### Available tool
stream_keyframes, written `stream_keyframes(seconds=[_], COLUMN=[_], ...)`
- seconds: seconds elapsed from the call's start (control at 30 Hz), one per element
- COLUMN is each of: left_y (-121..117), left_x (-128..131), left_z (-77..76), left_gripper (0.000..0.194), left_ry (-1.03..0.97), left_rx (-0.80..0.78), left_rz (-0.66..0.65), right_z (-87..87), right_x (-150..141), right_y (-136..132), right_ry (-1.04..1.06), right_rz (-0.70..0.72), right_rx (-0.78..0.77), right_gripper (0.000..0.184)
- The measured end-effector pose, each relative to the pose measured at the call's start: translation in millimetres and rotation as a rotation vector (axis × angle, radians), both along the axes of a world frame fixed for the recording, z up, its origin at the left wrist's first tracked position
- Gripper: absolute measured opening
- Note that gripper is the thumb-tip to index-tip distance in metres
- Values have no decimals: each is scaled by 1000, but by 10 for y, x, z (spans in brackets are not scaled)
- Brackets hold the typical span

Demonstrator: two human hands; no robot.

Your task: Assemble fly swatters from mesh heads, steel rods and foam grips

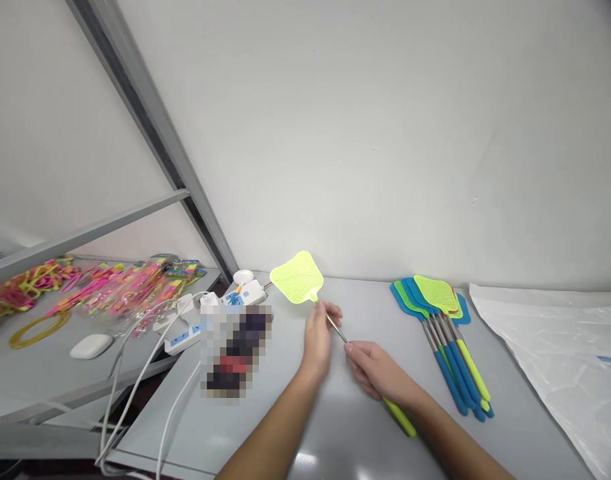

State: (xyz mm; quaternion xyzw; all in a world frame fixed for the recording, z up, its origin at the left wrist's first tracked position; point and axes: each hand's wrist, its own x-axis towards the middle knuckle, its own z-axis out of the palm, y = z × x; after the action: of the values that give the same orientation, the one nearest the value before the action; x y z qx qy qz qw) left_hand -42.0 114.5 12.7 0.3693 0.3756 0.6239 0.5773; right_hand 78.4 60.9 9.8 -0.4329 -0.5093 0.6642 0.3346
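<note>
A fly swatter with a bright yellow-green mesh head, a thin metal rod and a yellow-green handle is held over the grey table. My left hand pinches the rod just below the head. My right hand is closed round the rod where it meets the handle, whose end sticks out below my wrist. Both hands sit near the middle of the table.
A pile of several blue and yellow-green fly swatters lies to the right. A clear plastic sheet covers the far right. White power strips with cables lie at the left. A lower shelf holds pink and yellow items.
</note>
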Motion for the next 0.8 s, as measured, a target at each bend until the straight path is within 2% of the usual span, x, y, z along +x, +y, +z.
stream_keyframes(seconds=[0.07,0.17,0.33,0.57,0.67,0.8], left_y=[-109,-186,-87,126,160,86], left_x=[109,157,-30,-335,-380,-274], left_z=[-43,-31,128,281,288,208], left_gripper=[41,40,39,36,35,38], left_ry=[58,91,49,-114,-111,-74], left_rx=[19,62,157,208,212,190], left_rz=[-99,-131,11,348,353,254], right_z=[12,78,241,332,334,344], right_x=[33,76,92,98,141,180], right_y=[17,30,-1,-50,-60,-46], right_ry=[5,-30,-120,-338,-402,-440], right_rz=[-52,-60,29,161,197,152], right_rx=[26,63,121,248,284,315], right_gripper=[43,43,43,42,41,39])
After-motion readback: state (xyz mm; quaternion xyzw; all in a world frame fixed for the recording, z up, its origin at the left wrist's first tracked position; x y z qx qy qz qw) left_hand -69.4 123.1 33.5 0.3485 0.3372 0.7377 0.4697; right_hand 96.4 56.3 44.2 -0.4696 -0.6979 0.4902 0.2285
